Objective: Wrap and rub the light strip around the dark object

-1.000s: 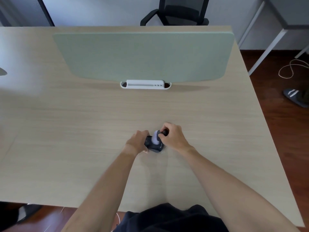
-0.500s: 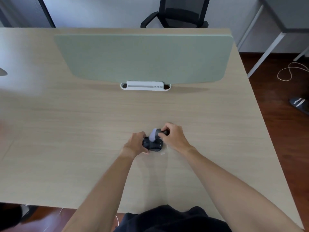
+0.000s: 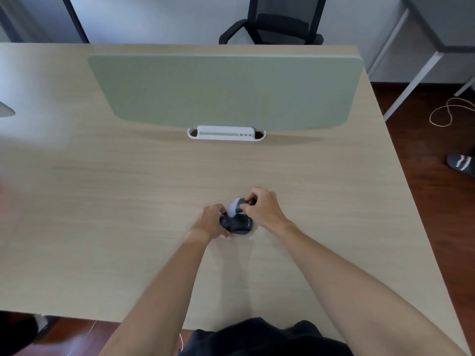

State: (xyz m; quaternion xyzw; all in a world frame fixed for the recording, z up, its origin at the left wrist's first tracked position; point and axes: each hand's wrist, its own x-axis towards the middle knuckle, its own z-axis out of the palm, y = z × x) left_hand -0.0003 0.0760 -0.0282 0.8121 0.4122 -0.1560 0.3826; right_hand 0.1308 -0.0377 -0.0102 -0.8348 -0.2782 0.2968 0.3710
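- Both bare forearms reach forward from the near desk edge and meet at a black mouse on the desk, a little right of its middle.
- The left hand grips the mouse's left side, fingers curled round its far end and thumb at the near edge.
- The right hand pinches the dark handle of a small brush, fingers curled over it; the brush's pale grey head points down and left and touches the top of the mouse.
- A faint shiny patch lies on the desk just right of the mouse.
- Farther off, a white tray sits at the foot of a green divider; what its end slots hold cannot be told.
- Beyond the divider stands a black chair.
- On the floor to the right lie a pale cord and a dark slipper, well apart from the hands.
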